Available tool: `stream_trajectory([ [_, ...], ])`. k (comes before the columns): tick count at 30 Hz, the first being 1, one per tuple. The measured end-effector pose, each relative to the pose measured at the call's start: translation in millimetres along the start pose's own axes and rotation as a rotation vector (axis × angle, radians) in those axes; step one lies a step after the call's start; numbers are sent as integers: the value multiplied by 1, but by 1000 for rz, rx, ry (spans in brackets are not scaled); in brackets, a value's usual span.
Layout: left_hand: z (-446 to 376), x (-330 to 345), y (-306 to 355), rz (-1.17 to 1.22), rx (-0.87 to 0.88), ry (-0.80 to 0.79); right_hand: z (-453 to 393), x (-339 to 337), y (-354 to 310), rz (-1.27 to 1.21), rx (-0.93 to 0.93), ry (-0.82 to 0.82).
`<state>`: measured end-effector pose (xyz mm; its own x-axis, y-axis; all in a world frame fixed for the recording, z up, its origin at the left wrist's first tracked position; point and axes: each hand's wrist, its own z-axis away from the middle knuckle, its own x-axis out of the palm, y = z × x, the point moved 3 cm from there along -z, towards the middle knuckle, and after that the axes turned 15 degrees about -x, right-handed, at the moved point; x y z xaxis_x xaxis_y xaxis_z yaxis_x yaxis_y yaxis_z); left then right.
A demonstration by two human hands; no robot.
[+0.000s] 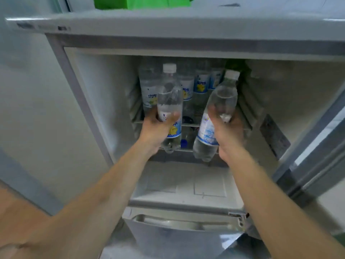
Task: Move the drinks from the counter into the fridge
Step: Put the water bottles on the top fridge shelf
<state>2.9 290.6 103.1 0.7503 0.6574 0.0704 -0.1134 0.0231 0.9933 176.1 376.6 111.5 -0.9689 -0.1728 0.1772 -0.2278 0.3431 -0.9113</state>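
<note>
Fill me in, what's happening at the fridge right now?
A person is loading clear bottles into the open fridge. The left hand grips one bottle upright; the right hand grips another, tilted. Both are at the front of the shelf, not yet set down. More bottles already stand behind them.

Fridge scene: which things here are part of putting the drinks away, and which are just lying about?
Part of the job:
left hand holding a clear bottle
right hand holding a second bottle
fridge shelf
stored bottles

Just there:
green item on top
lower drawer
</note>
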Motion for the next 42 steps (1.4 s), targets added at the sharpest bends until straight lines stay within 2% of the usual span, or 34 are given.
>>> stream_trajectory([
  [5,-54,20,27,-187,160,61,-57,31,2,79,-156,-12],
  [11,-89,39,34,-246,275,119,-100,57,20,77,-168,-52],
  [20,-90,49,17,-349,417,162,-106,69,41,86,-140,-134],
  [23,-83,50,8,-402,407,201,-103,60,52,168,-101,-212],
  [27,-82,45,1,-490,301,250,-90,47,70,373,-102,-285],
  [31,-80,38,4,-523,263,348,-87,49,72,455,-61,-268],
  [34,-80,30,9,-596,318,387,-84,56,73,460,-54,-285],
  [40,-80,18,13,-721,300,407,-75,73,76,478,-86,-286],
  [42,-82,12,18,-838,298,433,-75,73,77,474,-97,-256],
])
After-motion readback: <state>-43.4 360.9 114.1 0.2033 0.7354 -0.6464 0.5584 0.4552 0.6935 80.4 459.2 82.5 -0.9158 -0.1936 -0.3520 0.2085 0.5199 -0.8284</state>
